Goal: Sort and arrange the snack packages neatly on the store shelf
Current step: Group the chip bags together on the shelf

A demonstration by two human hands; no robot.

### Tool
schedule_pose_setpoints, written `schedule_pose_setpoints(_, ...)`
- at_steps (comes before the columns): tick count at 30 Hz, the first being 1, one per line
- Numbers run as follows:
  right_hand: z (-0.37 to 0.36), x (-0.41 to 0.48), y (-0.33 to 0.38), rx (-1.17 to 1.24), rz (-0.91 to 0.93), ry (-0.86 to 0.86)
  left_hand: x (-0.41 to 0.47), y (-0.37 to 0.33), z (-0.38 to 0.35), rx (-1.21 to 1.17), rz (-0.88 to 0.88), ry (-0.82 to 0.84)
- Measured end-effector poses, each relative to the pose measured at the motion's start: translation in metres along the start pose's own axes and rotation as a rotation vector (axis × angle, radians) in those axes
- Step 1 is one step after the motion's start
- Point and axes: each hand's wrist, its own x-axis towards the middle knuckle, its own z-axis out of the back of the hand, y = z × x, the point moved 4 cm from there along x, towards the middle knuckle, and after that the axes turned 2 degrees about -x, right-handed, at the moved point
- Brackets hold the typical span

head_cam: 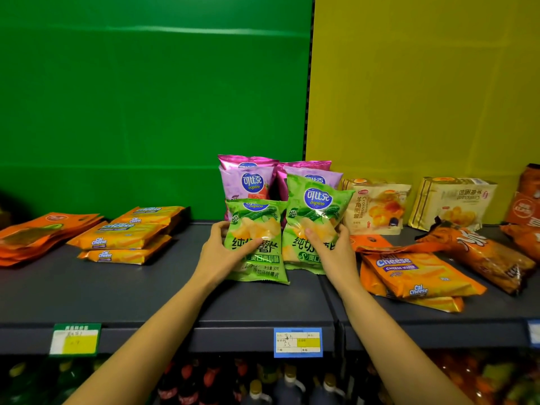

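dark grey store shelf backed by green and yellow panels. left hand grips the left green chip bag, thumb across its front; right hand clasps the right green chip bag, which stands upright just beside it. two pink chip bags stand directly behind. cheese wafer packs lie stacked at left, more at right, near croissant packs.

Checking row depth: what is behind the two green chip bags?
Two pink chip bags stand behind the green chip bags; the right one is mostly covered, and anything farther back is hidden.
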Motion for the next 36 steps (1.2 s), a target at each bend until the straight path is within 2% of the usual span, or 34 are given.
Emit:
schedule_pose_setpoints(4,0.001,-0.001,0.002,-0.012,0.023,-0.032,0.000,0.002,-0.001,0.009,-0.002,0.016)
schedule_pose_setpoints(9,0.005,-0.002,0.001,-0.042,0.046,-0.103,-0.002,-0.002,0.008,-0.004,-0.084,-0.103)
schedule_pose_setpoints(18,0.000,-0.002,0.006,-0.037,0.067,-0.047,0.008,0.000,0.000,0.120,-0.148,-0.100)
schedule_pose_setpoints(21,0.003,-0.002,0.006,-0.069,0.087,-0.092,0.008,0.002,0.000,0.119,-0.148,-0.087)
schedule_pose_setpoints(26,0.013,-0.006,0.012,-0.016,0.119,-0.217,0.008,-0.001,0.013,0.059,-0.149,-0.254)
schedule_pose_setpoints(28,0.011,-0.006,0.012,-0.002,0.097,-0.186,0.010,0.000,0.012,0.042,-0.136,-0.218)
schedule_pose_setpoints(32,-0.003,-0.004,0.007,-0.027,0.056,-0.016,0.009,0.002,-0.004,0.030,-0.139,-0.030)
schedule_pose_setpoints(36,-0.004,-0.002,0.005,-0.027,0.052,0.009,0.008,0.002,-0.006,-0.032,-0.087,0.027)
